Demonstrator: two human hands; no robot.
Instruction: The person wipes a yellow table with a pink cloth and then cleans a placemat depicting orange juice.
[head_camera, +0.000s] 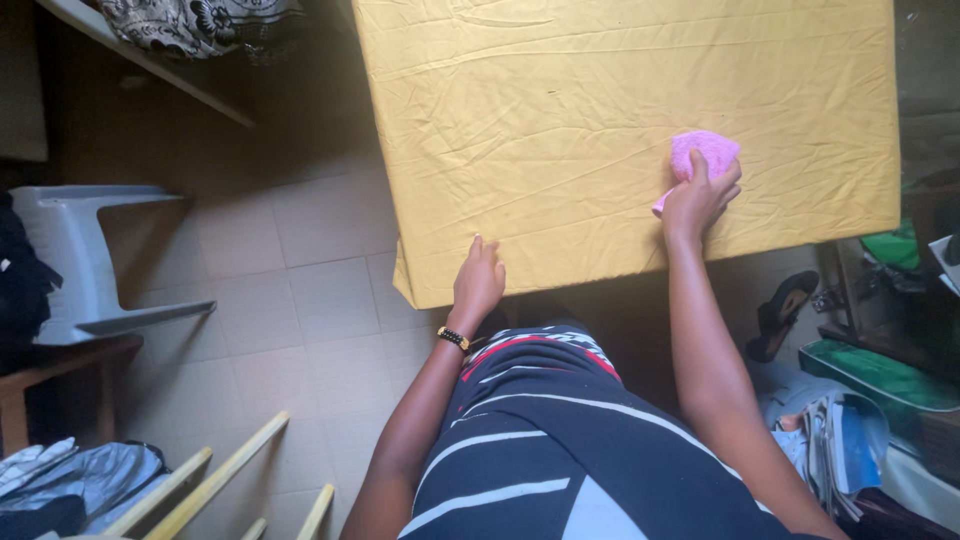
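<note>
A mattress under a wrinkled yellow sheet (560, 110) fills the upper middle of the view. My right hand (698, 196) presses a pink cloth (705, 152) onto the sheet near its front right edge, fingers curled over it. My left hand (478, 283) rests on the sheet's front edge near the left corner, fingers loosely closed against the fabric, a dark wristband with a gold piece on that wrist.
A grey plastic chair (85, 255) lies on the tiled floor at left. Wooden slats (215, 480) and folded clothes (70, 480) sit at bottom left. A dark sandal (783, 312), papers (835, 440) and green items (880, 370) crowd the right side.
</note>
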